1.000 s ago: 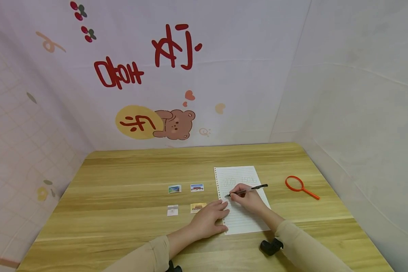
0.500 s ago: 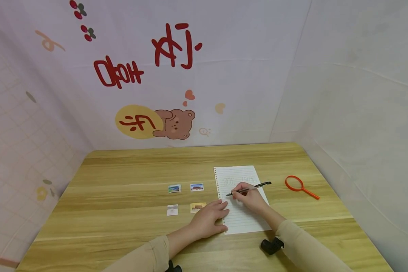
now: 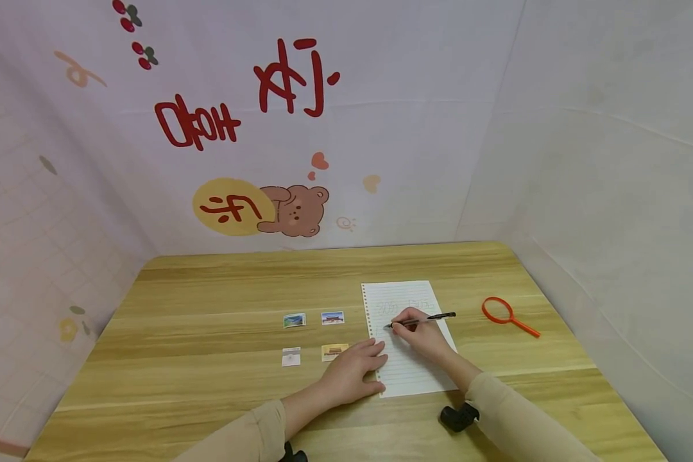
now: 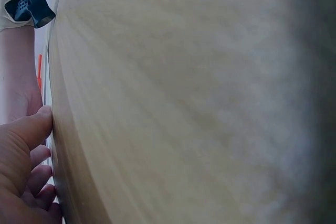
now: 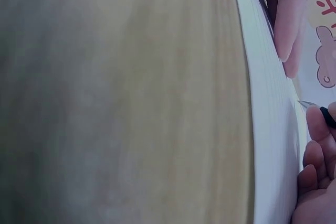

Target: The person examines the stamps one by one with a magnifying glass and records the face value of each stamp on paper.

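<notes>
My right hand [image 3: 424, 335] pinches a black pen [image 3: 441, 316], its tip at the lined sheet of paper [image 3: 418, 378]. Faint handwriting runs across the upper part of that sheet. In the right wrist view the pen's metal tip [image 5: 306, 103] sticks out past curled fingers [image 5: 317, 124]. My left hand [image 3: 352, 374] rests with spread fingers on the punched left edge of the paper. Just left of it lies a yellow stamp-like picture [image 3: 333, 351], partly covered by the hand. In the left wrist view the left thumb [image 4: 34, 127] lies by the sheet's edge.
Three more small stamp-like pictures lie left of the paper: a green-blue one [image 3: 294, 320], a blue one with a building [image 3: 332, 317] and a pale grey one [image 3: 291, 357]. A red magnifying glass [image 3: 498, 310] lies to the right. Printed cloth [image 3: 416, 128] walls the wooden table [image 3: 208, 289].
The pen tip has shifted slightly up the page, and the pen's angle has changed a little. The left hand stays on the paper's edge. The whole view has drifted slightly.
</notes>
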